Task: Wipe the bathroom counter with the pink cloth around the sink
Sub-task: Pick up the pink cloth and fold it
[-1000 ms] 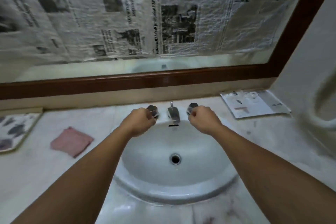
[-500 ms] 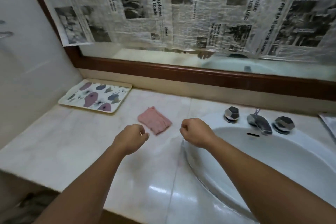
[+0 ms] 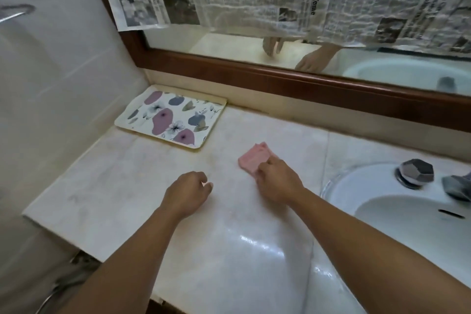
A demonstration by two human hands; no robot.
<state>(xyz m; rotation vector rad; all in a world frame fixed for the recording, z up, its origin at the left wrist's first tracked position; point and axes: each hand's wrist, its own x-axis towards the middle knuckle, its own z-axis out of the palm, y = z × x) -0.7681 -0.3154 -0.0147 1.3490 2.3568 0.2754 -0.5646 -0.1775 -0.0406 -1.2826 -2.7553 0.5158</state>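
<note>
Left of sink (image 3: 339, 186), on desk (image 3: 127, 186): pinching near edge of pink cloth (image 3: 251, 158) w/ R hand (image 3: 279, 182) fingers (image 3: 264, 169), prob. to gather it for wiping; L hand (image 3: 187, 192) alongside, fingers loosely curled, holding nothing, free to brace.

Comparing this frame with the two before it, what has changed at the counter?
Both hands left the tap handles and moved left over the counter. The right hand has now reached the pink cloth and curls its fingers over its near edge; the left hand is beside it, holding nothing. The cloth, the floral tray and the sink stay where they were.
</note>
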